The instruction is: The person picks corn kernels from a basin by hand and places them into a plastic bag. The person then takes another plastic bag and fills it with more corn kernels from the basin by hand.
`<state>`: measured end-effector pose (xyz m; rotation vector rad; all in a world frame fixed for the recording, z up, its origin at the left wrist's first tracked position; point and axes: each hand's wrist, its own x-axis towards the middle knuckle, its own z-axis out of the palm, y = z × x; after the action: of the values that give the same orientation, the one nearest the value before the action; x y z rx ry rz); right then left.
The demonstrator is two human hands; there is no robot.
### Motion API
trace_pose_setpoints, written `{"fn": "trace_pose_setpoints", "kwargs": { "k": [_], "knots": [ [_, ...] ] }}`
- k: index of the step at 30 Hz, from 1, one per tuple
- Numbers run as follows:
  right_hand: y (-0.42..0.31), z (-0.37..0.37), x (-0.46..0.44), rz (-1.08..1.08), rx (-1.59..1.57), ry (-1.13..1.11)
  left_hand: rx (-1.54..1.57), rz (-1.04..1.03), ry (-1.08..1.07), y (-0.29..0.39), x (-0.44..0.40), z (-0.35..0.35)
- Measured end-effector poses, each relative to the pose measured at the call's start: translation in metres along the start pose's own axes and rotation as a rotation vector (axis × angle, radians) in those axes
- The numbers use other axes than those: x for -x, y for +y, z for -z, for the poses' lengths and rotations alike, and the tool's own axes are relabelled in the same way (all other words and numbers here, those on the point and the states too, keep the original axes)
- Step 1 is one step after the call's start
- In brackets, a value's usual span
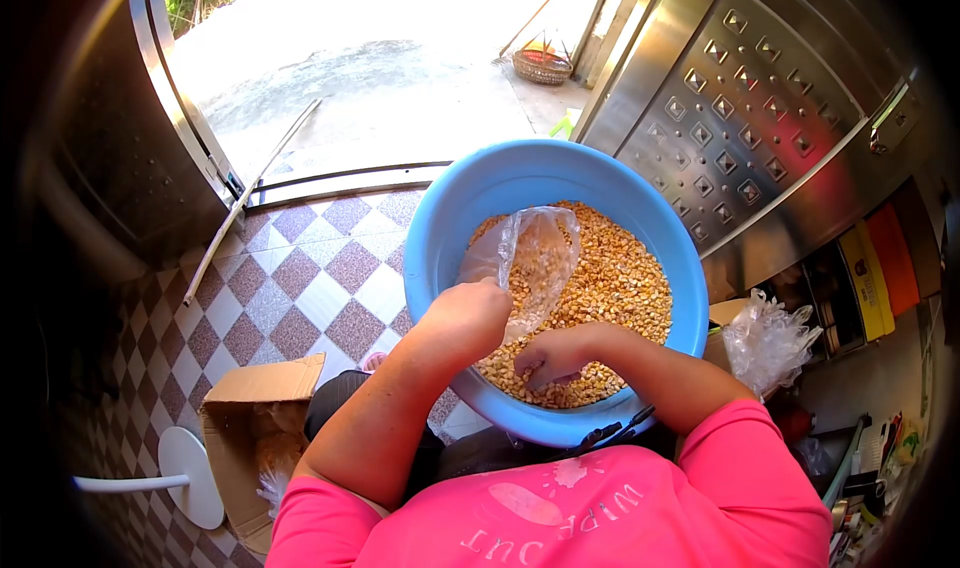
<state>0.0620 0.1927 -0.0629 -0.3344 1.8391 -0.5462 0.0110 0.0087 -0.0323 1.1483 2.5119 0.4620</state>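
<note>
A big round blue basin (690, 298) filled with yellow corn kernels (630, 278) stands in front of my body. My left hand (478, 313) is closed on the edge of a clear plastic bag (540, 258), whose mouth gapes over the corn. Just to the right, my right hand (552, 356) dips into the kernels near the basin's front edge, fingers curled downward. Its fingertips and anything in them are hidden.
An open cardboard box (230, 408) sits at the lower left beside a white round base (192, 476). A long stick (250, 193) leans near the doorway. Bundled plastic bags (768, 343) lie right of the basin. Outside stands a wicker basket (542, 66).
</note>
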Motion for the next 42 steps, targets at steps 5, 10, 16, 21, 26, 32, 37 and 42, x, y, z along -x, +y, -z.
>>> {"fn": "trace_pose_setpoints", "kwargs": {
  "k": [5, 10, 16, 21, 26, 32, 37, 42],
  "knots": [
    [0.02, 0.022, 0.018, 0.13, -0.411, 0.148, -0.01, 0.002, 0.011, -0.002, 0.0, -0.003],
    [0.029, 0.033, 0.014, 0.281, -1.064, 0.575, -0.01, 0.011, 0.013, -0.001, 0.0, -0.002],
    [0.037, 0.04, 0.005, 0.519, -1.205, 0.693, -0.011, 0.005, 0.008, 0.0, 0.0, -0.001],
    [0.033, 0.043, 0.012, 0.606, -0.988, 0.846, -0.009, 0.016, 0.006, 0.0, -0.001, -0.002],
    [0.038, 0.047, 0.016, 0.578, -0.691, 0.972, -0.008, 0.01, 0.004, 0.003, 0.002, 0.002],
    [0.018, 0.033, 0.035, 0.276, -0.483, 0.45, -0.004, 0.019, -0.009, 0.003, 0.001, 0.003],
    [0.032, 0.001, -0.023, -0.016, 0.218, 0.252, -0.005, 0.006, 0.018, -0.001, 0.0, -0.003],
    [-0.006, -0.009, -0.012, -0.092, 0.127, 0.119, 0.021, -0.019, 0.059, -0.002, 0.002, -0.002]
  ]
}}
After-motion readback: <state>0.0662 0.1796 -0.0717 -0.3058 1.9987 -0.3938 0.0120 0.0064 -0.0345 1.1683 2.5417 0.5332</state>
